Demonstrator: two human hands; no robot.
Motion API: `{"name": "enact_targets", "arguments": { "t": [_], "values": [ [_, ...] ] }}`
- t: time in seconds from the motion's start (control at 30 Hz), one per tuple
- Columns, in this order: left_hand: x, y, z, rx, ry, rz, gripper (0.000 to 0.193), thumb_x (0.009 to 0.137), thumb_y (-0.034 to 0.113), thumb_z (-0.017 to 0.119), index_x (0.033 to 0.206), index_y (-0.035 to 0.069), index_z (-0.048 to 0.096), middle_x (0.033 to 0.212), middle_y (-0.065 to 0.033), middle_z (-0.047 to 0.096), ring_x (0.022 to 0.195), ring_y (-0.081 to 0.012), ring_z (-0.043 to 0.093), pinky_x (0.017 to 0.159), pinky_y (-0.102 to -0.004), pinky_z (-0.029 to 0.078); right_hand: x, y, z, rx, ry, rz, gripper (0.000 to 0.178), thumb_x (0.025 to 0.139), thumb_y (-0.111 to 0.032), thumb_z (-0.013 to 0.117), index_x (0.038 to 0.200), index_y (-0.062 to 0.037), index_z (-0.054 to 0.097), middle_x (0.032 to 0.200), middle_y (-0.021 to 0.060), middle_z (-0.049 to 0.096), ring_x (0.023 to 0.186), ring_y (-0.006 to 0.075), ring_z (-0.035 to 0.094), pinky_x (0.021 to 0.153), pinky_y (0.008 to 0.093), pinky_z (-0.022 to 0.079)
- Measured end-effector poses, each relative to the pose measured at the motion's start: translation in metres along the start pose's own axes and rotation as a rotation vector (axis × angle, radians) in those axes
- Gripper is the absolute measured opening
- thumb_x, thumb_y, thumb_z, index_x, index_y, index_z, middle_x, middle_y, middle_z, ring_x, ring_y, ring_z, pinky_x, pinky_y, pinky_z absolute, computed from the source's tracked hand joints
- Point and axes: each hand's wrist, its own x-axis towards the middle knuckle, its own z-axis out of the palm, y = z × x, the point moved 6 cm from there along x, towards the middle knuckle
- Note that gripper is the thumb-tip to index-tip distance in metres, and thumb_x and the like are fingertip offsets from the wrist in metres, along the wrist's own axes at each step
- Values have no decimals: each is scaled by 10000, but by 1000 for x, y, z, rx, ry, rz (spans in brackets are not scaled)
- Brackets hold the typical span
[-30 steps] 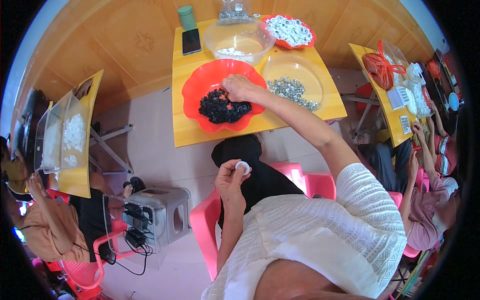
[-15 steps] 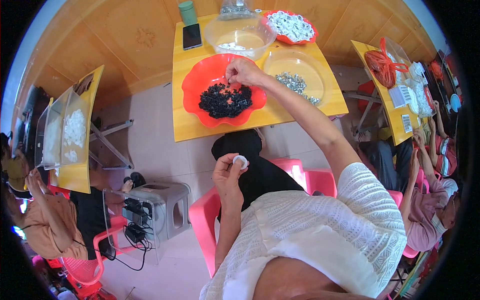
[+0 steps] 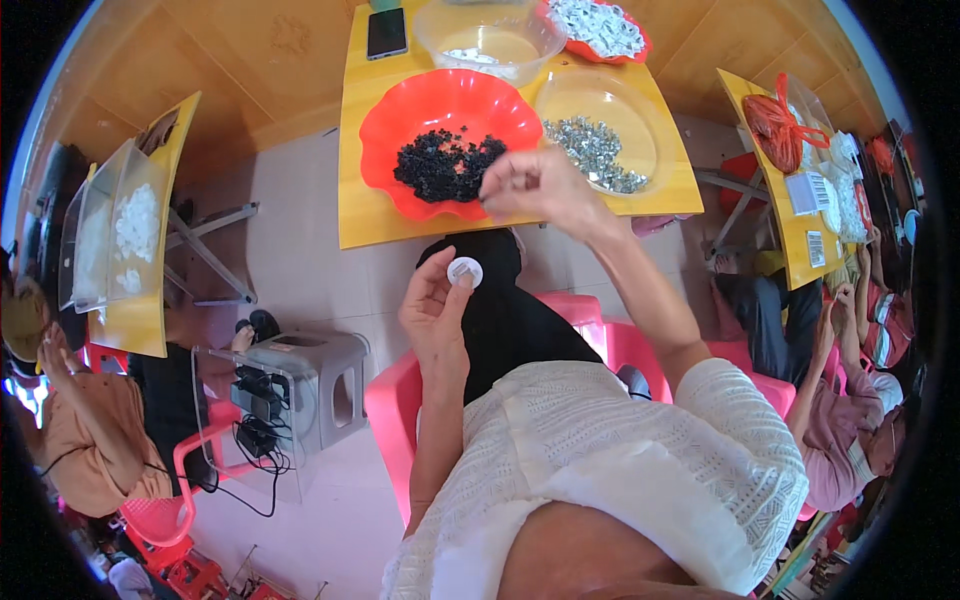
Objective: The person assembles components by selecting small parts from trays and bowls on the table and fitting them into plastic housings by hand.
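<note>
Between the thumb and fingers of my left hand (image 3: 432, 308) is a small white round plastic part (image 3: 464, 270), held above my lap. My right hand (image 3: 545, 187) is pinched and slightly blurred over the front right rim of a red scalloped bowl (image 3: 385, 110). Whatever its fingertips hold is too small to make out. Many small black pieces (image 3: 445, 165) lie heaped in that bowl. A clear round tray (image 3: 640, 110) with small silvery metal pieces (image 3: 590, 150) sits just beyond my right hand.
On the yellow table (image 3: 375, 230) are a phone (image 3: 387, 33), a clear bowl (image 3: 490, 45) holding white parts, and a red dish (image 3: 640, 52) of white-silver pieces. A grey stool (image 3: 320, 380) with a clear box of cables stands left. People work at side tables.
My right hand has come out of the red bowl, back toward me and to the right. The white round part in my left hand now faces up more. The view has shifted.
</note>
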Motion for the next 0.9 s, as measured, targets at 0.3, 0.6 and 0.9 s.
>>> {"name": "enact_targets", "arguments": {
  "t": [0.3,0.6,0.9],
  "values": [
    [3,0,17,68,-50,87,233,801,-47,596,1032,-26,578,903,-61,609,833,-91,574,758,-198,450,-52,18,21,175,123,-8,81,744,22,663,813,12,622,692,10,605,625,51,559,563,180,449],
    [4,-1,20,156,-97,101,283,806,-65,580,1083,-10,578,972,-47,593,879,-102,568,777,-207,453,-56,13,23,-174,231,-147,86,742,39,646,811,14,600,726,11,554,621,58,523,567,202,443],
    [3,-3,20,91,-121,68,295,784,-77,597,1070,-18,560,980,-63,591,854,-104,574,768,-213,464,-59,7,24,-256,266,-202,93,762,5,621,845,24,585,703,81,549,598,127,532,555,271,434]
  ]
}}
